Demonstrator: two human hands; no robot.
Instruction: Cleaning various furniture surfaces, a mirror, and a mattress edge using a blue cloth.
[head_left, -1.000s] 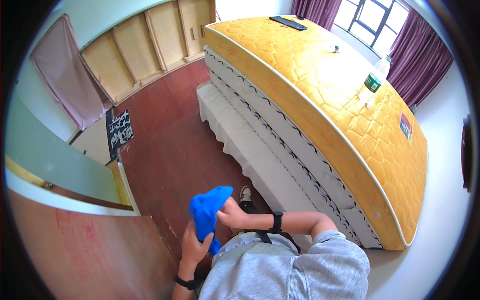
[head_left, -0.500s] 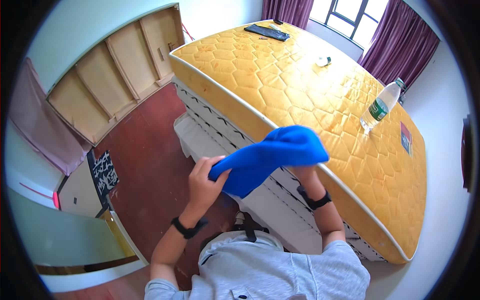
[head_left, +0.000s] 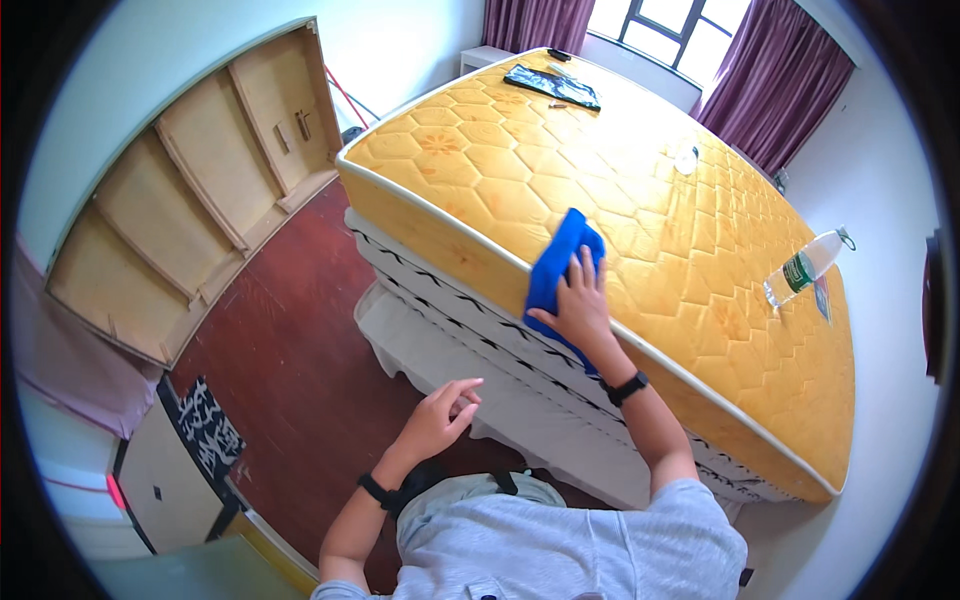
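A blue cloth lies bunched over the near top edge of the yellow quilted mattress, part of it hanging down the side. My right hand presses on the cloth from above, fingers stretched along it and thumb spread. The palm side of that hand is hidden. My left hand is apart from the cloth, over the floor beside the bed. Its fingers are loosely bent and nothing shows in them. Each wrist wears a black band.
On the mattress are a large clear bottle with a green label, a small clear item, and a dark patterned packet. A wooden panel leans against the left wall. A patterned mat lies on the red floor.
The blue cloth has gone from being held in the air by both hands to lying on the mattress edge under my right hand. My left hand let go and moved lower.
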